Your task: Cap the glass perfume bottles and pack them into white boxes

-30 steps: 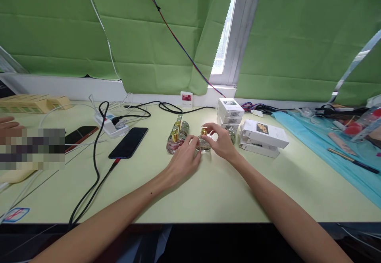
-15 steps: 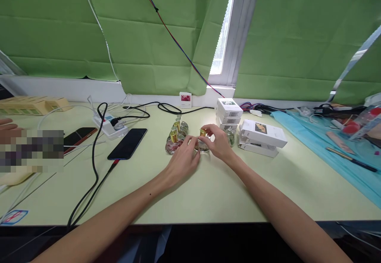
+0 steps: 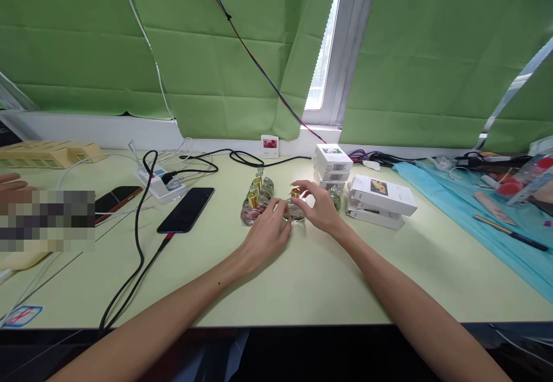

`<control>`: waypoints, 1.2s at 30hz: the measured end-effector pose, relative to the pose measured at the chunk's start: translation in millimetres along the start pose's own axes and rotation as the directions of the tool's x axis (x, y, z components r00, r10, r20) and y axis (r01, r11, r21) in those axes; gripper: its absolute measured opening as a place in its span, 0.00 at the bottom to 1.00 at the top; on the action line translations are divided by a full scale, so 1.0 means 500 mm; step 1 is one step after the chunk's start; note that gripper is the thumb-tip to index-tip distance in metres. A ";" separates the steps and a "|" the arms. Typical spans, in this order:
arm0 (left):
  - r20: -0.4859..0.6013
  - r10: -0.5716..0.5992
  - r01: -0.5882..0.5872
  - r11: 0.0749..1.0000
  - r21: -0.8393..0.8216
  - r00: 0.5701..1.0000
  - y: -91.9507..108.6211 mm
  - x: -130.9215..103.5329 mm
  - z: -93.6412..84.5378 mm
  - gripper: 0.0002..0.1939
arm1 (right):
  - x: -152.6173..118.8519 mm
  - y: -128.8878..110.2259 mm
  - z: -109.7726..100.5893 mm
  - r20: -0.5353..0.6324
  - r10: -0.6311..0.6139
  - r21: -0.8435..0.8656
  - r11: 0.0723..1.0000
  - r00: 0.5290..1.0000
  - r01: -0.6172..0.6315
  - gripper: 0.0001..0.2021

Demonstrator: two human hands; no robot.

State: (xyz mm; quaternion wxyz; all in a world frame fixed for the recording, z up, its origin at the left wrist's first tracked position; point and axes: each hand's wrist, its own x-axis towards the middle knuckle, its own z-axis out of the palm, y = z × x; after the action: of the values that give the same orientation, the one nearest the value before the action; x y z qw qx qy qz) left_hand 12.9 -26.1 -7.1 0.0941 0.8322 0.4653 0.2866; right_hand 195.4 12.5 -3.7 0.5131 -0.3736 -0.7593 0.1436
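You look to be in an office or small workroom; which, you cannot tell. Your long pale bench [image 3: 302, 278] runs along a window [image 3: 315, 97] hung with green curtains [image 3: 237, 82]. A power strip [image 3: 161, 191] and a corded phone [image 3: 185, 211] lie on it, and another person's hand [image 3: 14, 187] shows at your far left.

Daylight enters through the narrow window strip [image 3: 317, 91], blown out to near white, while the green curtains [image 3: 233, 76] beside it look muted. The bench [image 3: 328, 290] is fairly bright, with soft, diffuse shadow near the white boxes [image 3: 382, 195]; below its front edge the view sinks to near black. Small glints catch the gold caps [image 3: 253, 199]. Wide-angle distortion stretches the outer edges, fine print is illegible, and coarse pixelation masks a patch at left.
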 end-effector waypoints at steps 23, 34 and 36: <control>-0.033 0.009 -0.010 0.999 -0.031 0.999 -0.005 0.008 0.004 0.04 | 0.004 0.007 0.013 -0.040 0.001 -0.032 0.999 0.999 -0.002 0.07; -0.047 0.037 -0.038 0.999 -0.019 0.998 -0.011 0.013 0.008 0.04 | 0.001 -0.004 -0.004 -0.028 -0.030 0.019 0.999 0.999 0.030 0.16; -0.052 0.039 -0.041 0.999 -0.029 0.998 -0.013 0.014 0.009 0.03 | 0.002 -0.004 -0.006 -0.025 -0.021 0.031 0.999 0.999 0.022 0.16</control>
State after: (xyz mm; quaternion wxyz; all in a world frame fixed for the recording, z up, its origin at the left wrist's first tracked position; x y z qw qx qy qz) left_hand 13.7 -16.4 -10.8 0.0887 0.8322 0.4466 0.3165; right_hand 197.1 11.4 -0.8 0.5296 -0.3590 -0.7547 0.1453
